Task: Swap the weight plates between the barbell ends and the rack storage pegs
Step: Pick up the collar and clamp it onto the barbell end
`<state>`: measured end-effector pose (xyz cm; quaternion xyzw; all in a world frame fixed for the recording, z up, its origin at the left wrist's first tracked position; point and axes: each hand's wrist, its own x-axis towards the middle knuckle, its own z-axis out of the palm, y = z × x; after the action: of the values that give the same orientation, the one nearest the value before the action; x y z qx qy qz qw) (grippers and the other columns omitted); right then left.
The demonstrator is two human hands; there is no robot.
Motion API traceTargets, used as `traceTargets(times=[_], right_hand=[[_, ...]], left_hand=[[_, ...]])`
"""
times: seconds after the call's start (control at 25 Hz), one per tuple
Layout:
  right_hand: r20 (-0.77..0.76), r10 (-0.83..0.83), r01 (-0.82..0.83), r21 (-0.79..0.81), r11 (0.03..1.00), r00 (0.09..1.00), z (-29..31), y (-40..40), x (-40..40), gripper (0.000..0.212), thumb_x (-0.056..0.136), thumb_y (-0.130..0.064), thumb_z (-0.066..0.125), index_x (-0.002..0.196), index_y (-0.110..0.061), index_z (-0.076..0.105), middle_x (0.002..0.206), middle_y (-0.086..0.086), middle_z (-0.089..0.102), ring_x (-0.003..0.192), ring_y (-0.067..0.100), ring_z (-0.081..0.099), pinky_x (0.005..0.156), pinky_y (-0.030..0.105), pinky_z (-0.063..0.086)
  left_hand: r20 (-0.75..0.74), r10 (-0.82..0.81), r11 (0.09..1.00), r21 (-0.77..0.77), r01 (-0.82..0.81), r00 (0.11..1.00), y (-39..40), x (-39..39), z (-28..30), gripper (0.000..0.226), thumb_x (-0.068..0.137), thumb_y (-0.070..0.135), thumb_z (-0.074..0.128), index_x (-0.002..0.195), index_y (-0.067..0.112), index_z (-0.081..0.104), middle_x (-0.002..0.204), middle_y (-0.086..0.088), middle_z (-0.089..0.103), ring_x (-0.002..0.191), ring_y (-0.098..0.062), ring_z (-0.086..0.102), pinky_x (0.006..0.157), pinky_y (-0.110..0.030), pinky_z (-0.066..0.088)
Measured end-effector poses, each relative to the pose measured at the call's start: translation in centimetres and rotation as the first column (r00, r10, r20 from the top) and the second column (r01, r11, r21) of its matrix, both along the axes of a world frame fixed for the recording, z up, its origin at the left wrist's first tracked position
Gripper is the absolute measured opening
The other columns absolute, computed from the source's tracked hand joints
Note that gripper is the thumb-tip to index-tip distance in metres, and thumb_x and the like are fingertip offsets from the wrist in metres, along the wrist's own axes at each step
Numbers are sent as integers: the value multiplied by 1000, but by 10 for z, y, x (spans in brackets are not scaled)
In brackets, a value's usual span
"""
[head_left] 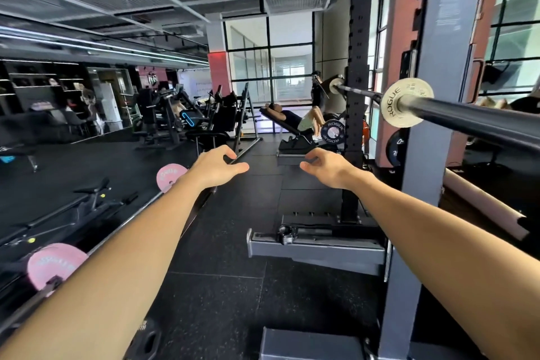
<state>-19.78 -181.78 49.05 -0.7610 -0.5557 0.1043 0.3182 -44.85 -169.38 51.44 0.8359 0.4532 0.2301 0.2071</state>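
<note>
A barbell (479, 118) lies across the rack at upper right, with a pale ROGUE plate (393, 108) on its near sleeve and a small plate (336, 85) at its far end. A dark ROGUE plate (332, 131) hangs on a storage peg of the black upright (358, 67); another dark plate (396, 147) sits behind the grey upright (420, 155). My left hand (217, 168) and my right hand (328, 166) reach forward at mid-frame, fingers loosely curled, holding nothing, well below and left of the bar.
A second barbell with pink plates (171, 177) (55, 264) lies on the floor at left. The rack's grey base (318, 248) crosses the floor ahead, a collar clamp (286, 234) on it. A person lies on an incline bench (287, 120) beyond. Machines stand at the back left.
</note>
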Motion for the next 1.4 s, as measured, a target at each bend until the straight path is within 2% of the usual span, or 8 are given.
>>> traceTargets(times=[0.16, 0.4, 0.6, 0.8, 1.0, 1.16, 1.28, 1.4], right_hand=[[-7, -15, 14, -30, 999, 1000, -7, 43, 27, 55, 93, -51, 52, 136, -18, 46, 134, 6, 56, 118, 23, 55, 100, 32, 43], [-41, -81, 76, -116, 990, 996, -50, 117, 70, 52, 91, -54, 52, 134, -24, 47, 131, 3, 58, 115, 22, 55, 101, 36, 43], [-50, -129, 117, -195, 974, 990, -106, 191, 106, 49, 91, -50, 52, 132, -22, 50, 119, 3, 63, 98, 21, 58, 93, 35, 48], [-73, -144, 111, -344, 932, 987, -189, 269, 139, 44, 95, -43, 50, 132, -19, 50, 123, 9, 61, 108, 27, 58, 91, 33, 46], [-122, -196, 101, -542, 834, 973, -293, 319, 163, 42, 98, -37, 49, 136, -21, 46, 123, 8, 59, 99, 25, 58, 93, 39, 49], [-92, -148, 50, -665, 745, 985, -351, 334, 174, 48, 97, -25, 51, 144, -21, 40, 137, 9, 52, 113, 26, 56, 94, 35, 48], [-110, -152, 33, -697, 716, 982, -377, 339, 176, 46, 100, -21, 45, 145, -19, 38, 143, 9, 48, 122, 28, 52, 95, 33, 46], [-141, -180, 34, -686, 726, 974, -389, 339, 174, 43, 100, -19, 42, 143, -17, 43, 138, 9, 52, 117, 28, 54, 89, 32, 46]], left_hand=[[19, 10, 1000, -24, -10, 1000, 43, 29, -10, 49, 82, 61, 63, 122, 32, 55, 121, 3, 58, 104, -19, 55, 70, -27, 42], [-6, -13, 994, -108, 12, 1000, 128, 76, -58, 48, 75, 65, 65, 113, 36, 57, 117, 0, 62, 111, -22, 56, 96, -39, 46], [-78, -44, 981, -190, 28, 996, 207, 126, -121, 48, 73, 70, 62, 112, 42, 57, 118, 6, 61, 110, -18, 51, 96, -42, 44], [-145, -105, 942, -331, 52, 984, 285, 179, -204, 49, 76, 67, 62, 115, 38, 56, 126, 2, 59, 114, -21, 52, 87, -37, 42], [-203, -161, 873, -485, 43, 966, 325, 230, -307, 46, 82, 56, 65, 117, 27, 56, 90, -3, 69, 70, -18, 69, 68, -32, 57], [-256, -232, 799, -601, 33, 938, 328, 258, -365, 54, 88, 47, 63, 133, 19, 50, 90, -7, 71, 60, -18, 72, 63, -30, 61], [-275, -261, 765, -644, 24, 925, 321, 274, -392, 47, 92, 34, 60, 130, 11, 46, 89, -11, 71, 58, -20, 72, 62, -33, 61], [-285, -255, 807, -589, 42, 924, 317, 282, -405, 30, 96, 21, 52, 121, 7, 44, 108, -16, 66, 51, -16, 69, 52, -29, 53]])
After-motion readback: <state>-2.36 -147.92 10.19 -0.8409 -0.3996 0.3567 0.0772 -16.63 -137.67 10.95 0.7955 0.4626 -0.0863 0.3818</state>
